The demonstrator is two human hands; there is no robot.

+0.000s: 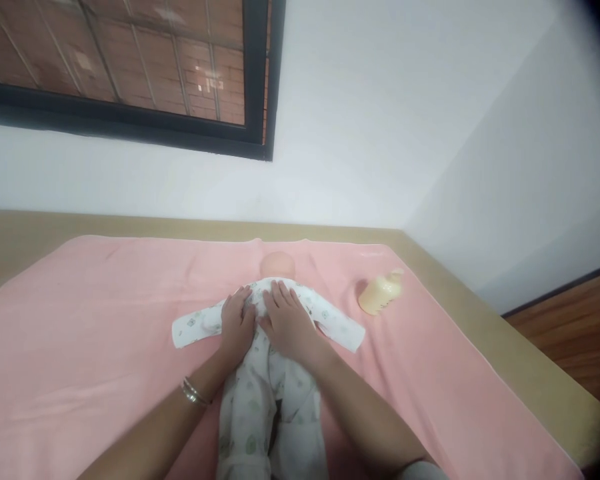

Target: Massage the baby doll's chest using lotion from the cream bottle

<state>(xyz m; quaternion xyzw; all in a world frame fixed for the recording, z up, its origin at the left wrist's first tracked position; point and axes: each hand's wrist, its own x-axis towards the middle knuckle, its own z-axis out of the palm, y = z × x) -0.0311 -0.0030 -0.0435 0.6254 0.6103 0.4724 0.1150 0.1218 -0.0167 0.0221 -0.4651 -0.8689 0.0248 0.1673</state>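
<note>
A baby doll [250, 400] lies on a pink blanket [105, 373], dressed in a white long-sleeved suit with small green prints. Its smooth round head [277, 265] points away from me, and both sleeves stretch out sideways with no hands showing at the cuffs. My left hand [238, 325] rests flat on the left side of the doll's chest, fingers extended. On the right side of the chest lies my right hand [289, 320], palm down with its fingers spread a little. A silver bracelet circles my left wrist. The chest under my palms is hidden.
A baby bottle [380, 292] with pale yellow contents lies tilted on the blanket, right of the doll. The blanket covers a tan surface [460, 300] that meets a white wall [360, 133]. A dark-framed window [255, 73] is at upper left, wood panelling [575, 327] at right.
</note>
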